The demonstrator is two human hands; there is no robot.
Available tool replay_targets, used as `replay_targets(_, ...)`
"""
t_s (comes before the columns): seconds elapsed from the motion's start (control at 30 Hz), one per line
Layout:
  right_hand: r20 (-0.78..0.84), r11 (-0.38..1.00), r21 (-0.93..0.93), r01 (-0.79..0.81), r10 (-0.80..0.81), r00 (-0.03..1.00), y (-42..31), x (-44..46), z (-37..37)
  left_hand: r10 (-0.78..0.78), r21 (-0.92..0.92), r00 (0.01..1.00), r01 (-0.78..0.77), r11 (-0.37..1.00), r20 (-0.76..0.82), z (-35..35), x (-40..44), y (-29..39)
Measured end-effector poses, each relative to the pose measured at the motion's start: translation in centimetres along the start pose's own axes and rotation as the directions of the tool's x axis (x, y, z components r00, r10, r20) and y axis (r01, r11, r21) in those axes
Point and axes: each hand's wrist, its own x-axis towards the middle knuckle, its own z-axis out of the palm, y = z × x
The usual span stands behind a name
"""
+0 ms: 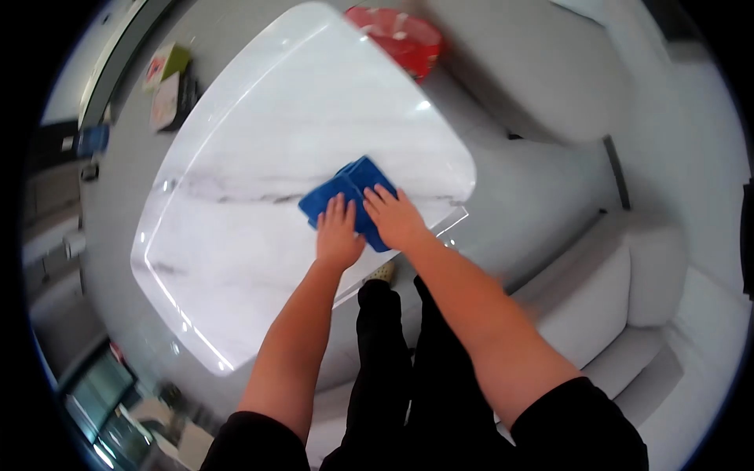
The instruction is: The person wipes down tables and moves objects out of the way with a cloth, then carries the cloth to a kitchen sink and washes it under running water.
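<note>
A folded blue cloth [363,174] lies on the white marble-patterned table [259,133], close to the edge nearest my body. My left hand [339,234] rests flat on the cloth's left part, fingers stretched out. On its right part lies my right hand [395,218], also flat with the fingers extended and somewhat spread. Both palms press down from above, and neither hand grips the fabric. The cloth's underside is hidden.
A red container [404,39] stands beyond the table's far right edge. Grey sofas [581,306] line the right side. Several boxes, among them a green one [174,61], are on the floor at the upper left. My shoe [382,272] shows under the table edge.
</note>
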Motion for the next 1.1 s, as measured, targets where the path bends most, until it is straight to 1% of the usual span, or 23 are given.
replay_targets(0.03,0.109,0.996,0.017,-0.083,0.081,0.991,-0.2,-1.2,-0.3,0.003,0.041,1.000,-0.003,0.999,-0.002,0.3,-0.5,-0.4)
replay_targets(0.07,0.113,0.983,0.067,-0.174,0.166,0.980,-0.6,-2.8,0.5,0.008,0.078,1.000,-0.011,0.997,0.028,0.1,-1.6,-0.5)
replay_targets(0.13,0.212,0.915,0.136,-0.379,0.347,0.914,-2.2,-5.8,-1.0,0.053,0.021,0.994,-0.055,0.998,0.091,0.7,-3.9,-2.5)
replay_targets(0.17,0.116,0.903,0.204,-0.378,0.361,0.925,-3.4,-8.7,-3.4,0.028,0.065,0.992,-0.036,0.997,0.123,0.2,-5.1,-2.2)
replay_targets(0.23,-0.088,0.831,0.388,-0.400,0.465,0.881,-5.0,-11.5,-4.4,0.122,0.105,0.991,-0.128,0.986,0.063,0.9,-6.0,-2.6)
replay_targets(0.27,-0.074,0.749,0.470,-0.467,0.561,0.825,-6.1,-12.9,-4.7,0.252,0.086,0.966,-0.247,0.965,-0.058,1.0,-6.3,-1.9)
replay_targets(0.3,-0.060,0.662,0.552,-0.507,0.638,0.768,-6.6,-14.3,-4.8,0.266,0.048,0.963,-0.264,0.963,-0.044,0.1,-6.1,0.5)
replay_targets(0.33,-0.077,0.623,0.558,-0.548,0.696,0.714,-7.5,-16.8,-5.0,0.281,0.013,0.959,-0.281,0.960,-0.025,-1.0,-6.7,3.1)
replay_targets(0.4,0.018,0.423,0.704,-0.570,0.793,0.609,-8.7,-20.7,-5.2,0.470,-0.128,0.878,-0.478,0.869,-0.089,-0.8,-6.7,8.3)
replay_targets(0.43,0.021,0.352,0.737,-0.577,0.841,0.540,-9.6,-23.2,-3.8,0.579,-0.121,0.813,-0.582,0.804,-0.063,0.1,-6.9,10.7)
replay_targets(0.47,0.015,0.318,0.751,-0.579,0.868,0.496,-10.4,-26.0,-3.7,0.620,-0.109,0.783,-0.621,0.776,-0.042,0.5,-7.6,13.7)
replay_targets(0.53,0.163,0.061,0.811,-0.582,0.932,0.324,-12.2,-32.7,-3.3,0.685,-0.216,0.728,-0.663,0.717,0.039,2.2,-10.4,20.3)
replay_targets(0.57,0.136,0.021,0.801,-0.598,0.967,0.216,-13.0,-35.9,-1.3,0.717,-0.210,0.688,-0.689,0.693,0.111,3.6,-11.7,23.1)
replay_targets(0.67,0.167,-0.174,0.792,-0.586,0.984,-0.066,-15.8,-44.9,3.2,0.768,-0.219,0.574,-0.741,0.634,0.283,7.9,-16.0,30.0)
replay_targets(0.73,0.263,-0.326,0.785,-0.527,0.945,-0.192,-17.5,-50.7,5.8,0.774,-0.238,0.512,-0.754,0.613,0.373,11.4,-19.3,33.9)
replay_targets(0.8,0.260,-0.425,0.774,-0.470,0.889,-0.376,-19.4,-55.9,8.3,0.780,-0.323,0.405,-0.744,0.585,0.477,15.4,-22.4,36.9)
replay_targets(0.87,0.238,-0.489,0.746,-0.452,0.829,-0.506,-20.7,-61.0,11.5,0.765,-0.294,0.364,-0.768,0.569,0.531,19.1,-25.7,40.2)
replay_targets(0.93,0.216,-0.524,0.737,-0.427,0.781,-0.586,-21.0,-66.5,13.5,0.728,-0.280,0.351,-0.756,0.591,0.589,22.7,-29.4,44.1)
replay_targets(0.97,0.269,-0.577,0.708,-0.406,0.753,-0.600,-20.5,-68.9,14.3,0.704,-0.275,0.360,-0.738,0.617,0.612,24.3,-31.0,46.2)
replay_targets(1.0,0.324,-0.631,0.672,-0.387,0.721,-0.613,-20.1,-71.2,15.0,0.712,-0.352,0.360,-0.681,0.642,0.603,27.1,-31.8,47.8)
replay_targets(1.03,0.333,-0.634,0.675,-0.377,0.718,-0.611,-19.3,-72.9,16.0,0.721,-0.427,0.361,-0.618,0.660,0.591,30.0,-32.2,49.4)
replay_targets(1.07,0.283,-0.617,0.693,-0.374,0.709,-0.646,-18.5,-74.2,17.3,0.712,-0.413,0.364,-0.622,0.665,0.600,32.4,-32.7,50.9)
replay_targets(1.1,0.233,-0.602,0.706,-0.374,0.695,-0.680,-18.0,-75.3,18.2,0.626,-0.442,0.435,-0.454,0.773,0.648,34.5,-33.3,52.3)
